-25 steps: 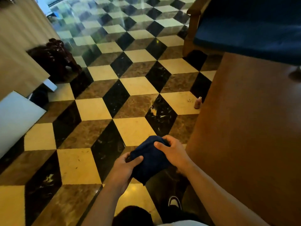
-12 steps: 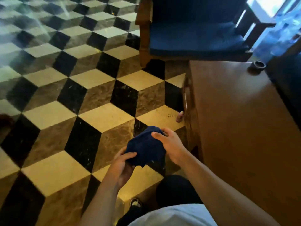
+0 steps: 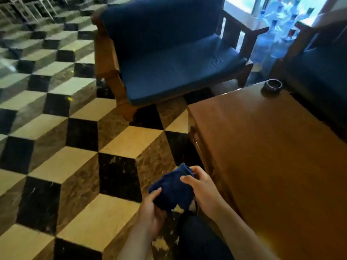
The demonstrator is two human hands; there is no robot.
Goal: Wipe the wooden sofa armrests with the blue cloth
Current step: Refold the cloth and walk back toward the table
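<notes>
Held low over the patterned floor (image 3: 80, 166), just beside the near corner of the wooden table (image 3: 272, 166): one blue cloth (image 3: 171, 190), bunched into a loose wad, gripped from both sides. Left hand (image 3: 152, 212) under and against the lower left edge, thumb pressed on top of the fabric. Right hand (image 3: 201, 186) curled round the upper right edge, fingers wrapped over the far corner. Long axis of the wad running diagonally, from lower left near the left thumb up to a raised corner at the upper right, pointing roughly toward the table's edge.

Ahead, well apart from the cloth: one wooden sofa (image 3: 169, 59) with dark blue cushions and two armrests, the left armrest (image 3: 105, 53) broad and pale brown, the right armrest (image 3: 247, 32) darker against the window light. Neither touched by the cloth. Part of a second blue-cushioned seat (image 3: 323, 76) at the right edge.

On the far corner of the table, one small dark round dish (image 3: 274, 85); contents impossible to make out. Behind the sofa, by the bright window, a cluster of clear bottles (image 3: 281, 19), too blurred to count.

Two bare forearms in view; a dark trouser leg (image 3: 202, 239) below the hands.
</notes>
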